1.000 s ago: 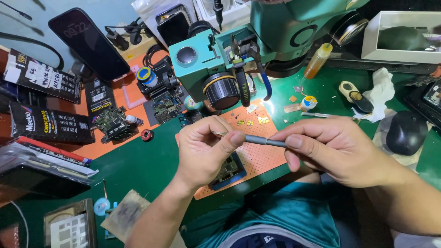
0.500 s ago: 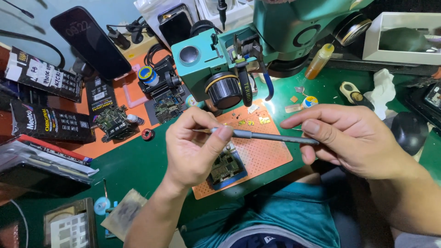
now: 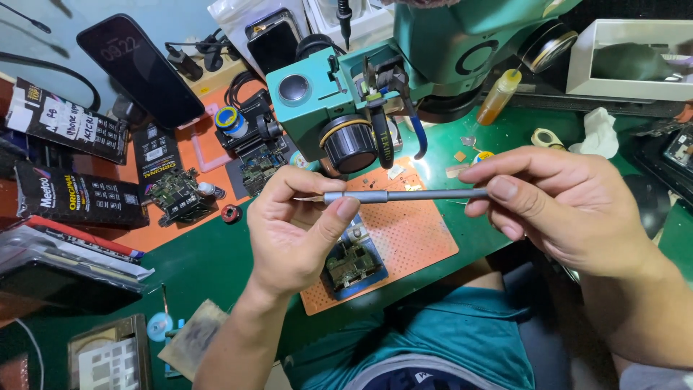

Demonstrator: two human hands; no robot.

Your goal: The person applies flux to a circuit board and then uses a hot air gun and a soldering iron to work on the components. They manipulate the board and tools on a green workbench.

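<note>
Grey metal is catching the light: a thin tool (image 3: 404,195) is lying level in the air between the person's two hands, above the orange mat (image 3: 404,238) on the green bench (image 3: 209,267). The left hand (image 3: 296,231) is curling around the tool's tip end, thumb pressing up against the shaft and forefinger arching over the fine point. The right hand (image 3: 563,206) is pinching the other end between thumb and fingers, the rest of the fingers folding loosely underneath.

Just below the left hand, a circuit board (image 3: 351,266) is sitting in a blue holder on the mat's near edge. Behind the tool, the teal microscope (image 3: 404,79) is leaning over the mat, its black knob facing the person. To the left, a second board (image 3: 175,193) is lying on an orange pad beside black boxes (image 3: 76,195), and a dark phone (image 3: 141,68) is propped at a slant farther back. An amber bottle (image 3: 498,97) is standing to the right of the microscope, with a white tissue (image 3: 599,133) well beyond it. Teal cloth (image 3: 440,339) is covering the person's lap under the bench edge.
</note>
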